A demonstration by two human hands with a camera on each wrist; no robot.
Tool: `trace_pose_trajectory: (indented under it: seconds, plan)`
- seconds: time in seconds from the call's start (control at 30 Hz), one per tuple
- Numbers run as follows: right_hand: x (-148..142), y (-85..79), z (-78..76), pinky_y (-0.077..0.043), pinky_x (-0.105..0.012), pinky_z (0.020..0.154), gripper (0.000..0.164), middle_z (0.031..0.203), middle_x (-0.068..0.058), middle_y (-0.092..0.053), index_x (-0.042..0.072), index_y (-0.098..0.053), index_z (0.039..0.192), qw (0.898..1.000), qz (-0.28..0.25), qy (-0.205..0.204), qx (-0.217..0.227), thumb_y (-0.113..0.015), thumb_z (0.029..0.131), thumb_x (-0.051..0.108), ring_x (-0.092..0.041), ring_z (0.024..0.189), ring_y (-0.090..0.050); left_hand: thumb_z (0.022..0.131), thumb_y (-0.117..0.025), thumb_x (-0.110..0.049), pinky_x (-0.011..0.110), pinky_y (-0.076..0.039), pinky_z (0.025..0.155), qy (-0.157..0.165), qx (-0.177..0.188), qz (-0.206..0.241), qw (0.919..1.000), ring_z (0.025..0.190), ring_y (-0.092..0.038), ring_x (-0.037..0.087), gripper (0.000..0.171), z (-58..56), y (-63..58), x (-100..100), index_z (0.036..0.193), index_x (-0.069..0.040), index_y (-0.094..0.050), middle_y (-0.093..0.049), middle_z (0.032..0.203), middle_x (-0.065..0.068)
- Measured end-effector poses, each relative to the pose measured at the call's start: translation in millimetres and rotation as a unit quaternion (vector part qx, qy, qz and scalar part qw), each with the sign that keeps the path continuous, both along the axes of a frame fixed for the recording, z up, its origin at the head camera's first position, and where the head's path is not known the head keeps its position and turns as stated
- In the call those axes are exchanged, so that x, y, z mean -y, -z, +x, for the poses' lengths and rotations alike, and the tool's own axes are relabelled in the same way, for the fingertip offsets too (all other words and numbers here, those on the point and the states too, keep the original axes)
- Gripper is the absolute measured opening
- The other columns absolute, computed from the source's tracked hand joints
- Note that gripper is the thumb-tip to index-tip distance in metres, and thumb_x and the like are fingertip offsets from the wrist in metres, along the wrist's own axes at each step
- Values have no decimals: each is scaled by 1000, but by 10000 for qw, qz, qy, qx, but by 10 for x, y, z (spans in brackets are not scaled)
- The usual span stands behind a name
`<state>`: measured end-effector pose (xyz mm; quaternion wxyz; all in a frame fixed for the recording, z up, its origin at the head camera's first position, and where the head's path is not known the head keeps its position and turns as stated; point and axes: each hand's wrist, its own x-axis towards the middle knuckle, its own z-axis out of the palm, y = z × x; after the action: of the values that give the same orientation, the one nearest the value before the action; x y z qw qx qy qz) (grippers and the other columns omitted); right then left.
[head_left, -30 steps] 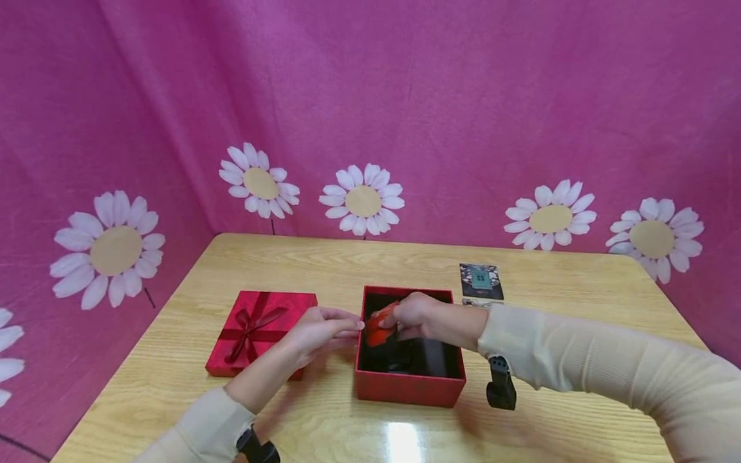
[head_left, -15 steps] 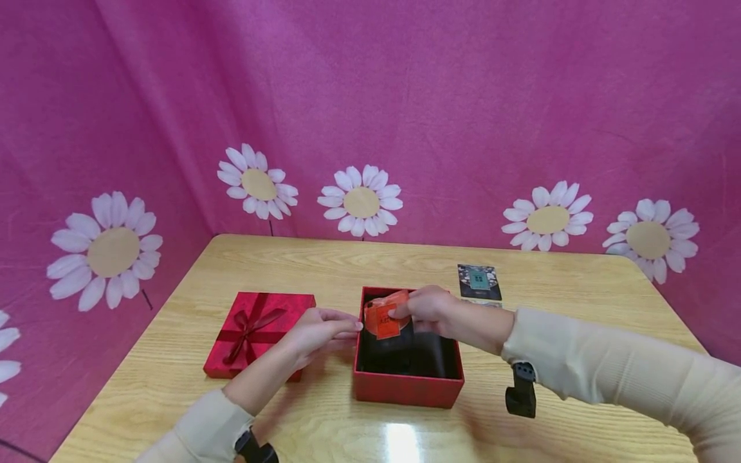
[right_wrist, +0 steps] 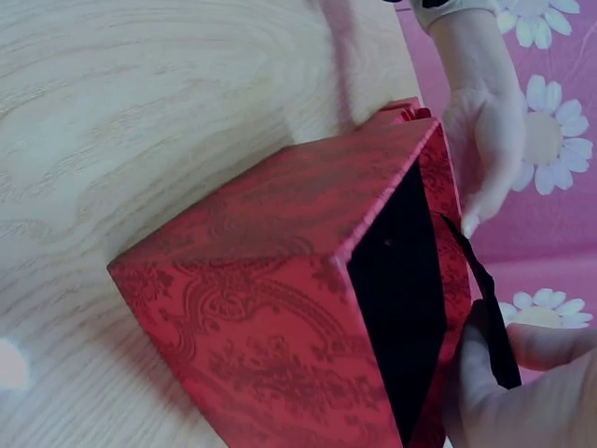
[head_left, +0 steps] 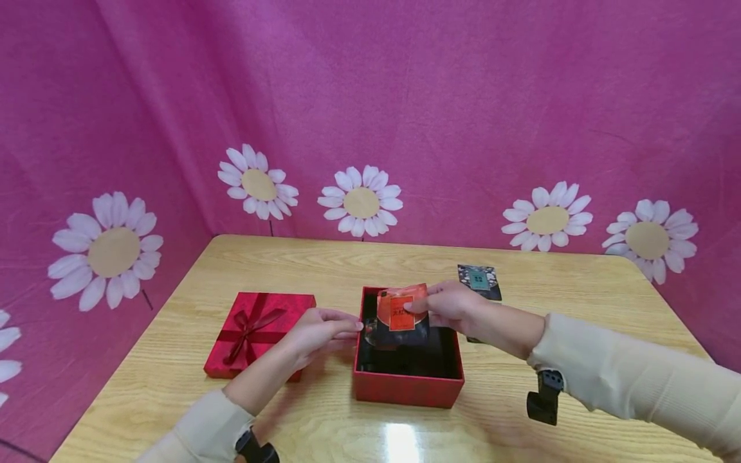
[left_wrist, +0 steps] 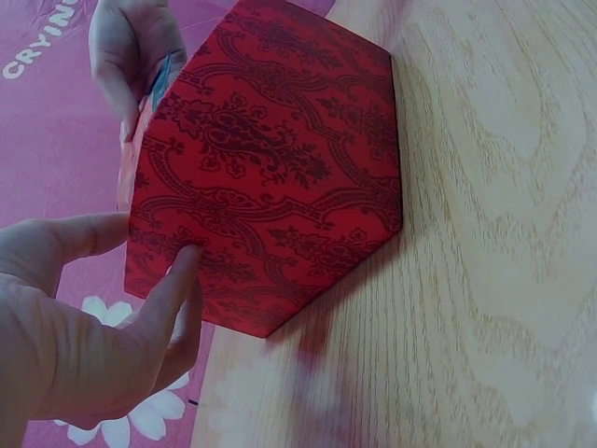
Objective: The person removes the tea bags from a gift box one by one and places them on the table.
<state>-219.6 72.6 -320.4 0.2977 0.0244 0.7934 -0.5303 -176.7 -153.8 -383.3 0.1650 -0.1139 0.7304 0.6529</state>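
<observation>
on the left of the wooden table, before a pink curtain printed with five whole white flowers and part of a sixth at the far left edge, lies one red lid topped by one ribbon bow. to its right the left hand has its thumb and fingers slightly apart and nearly straight, the tips touching the left wall and rim of one red box; a black device sits at that wrist. the box stands uncovered, patterned outside and black inside. above its opening, tilted, is one orange and black packet, its orange label facing up toward the head camera. the right hand pinches this packet at its right edge, thumb on the front and fingers behind. past that hand, partly covered by it, lies one teal-labelled packet; below the right wrist a dark edge shows, too little to tell what. a second black device hangs farther right, under the right sleeve.
</observation>
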Motion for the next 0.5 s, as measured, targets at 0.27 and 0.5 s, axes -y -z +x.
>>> trace_pose_trajectory:
  seconds: [0.27,0.5]
  plan:
    - [-168,-95,-13,-58,-33,89,44,93,-2,-72,-4,-58,126,9999,110,-3,72,-66,90,19,-12,84,-61,90,-66,-15,37,-54,95,105,59,32,9999,104,-70,28,33,5,-28,-8,117,3,-65,-69,117,20]
    - [-318,-73,-24,-59,-29,85,51,89,3,-72,-4,-56,128,9997,-5,135,210,-70,88,23,-10,84,-63,89,-67,-16,36,-55,93,85,28,-14,10000,97,-72,23,31,10,-20,-3,114,3,-67,-69,116,20]
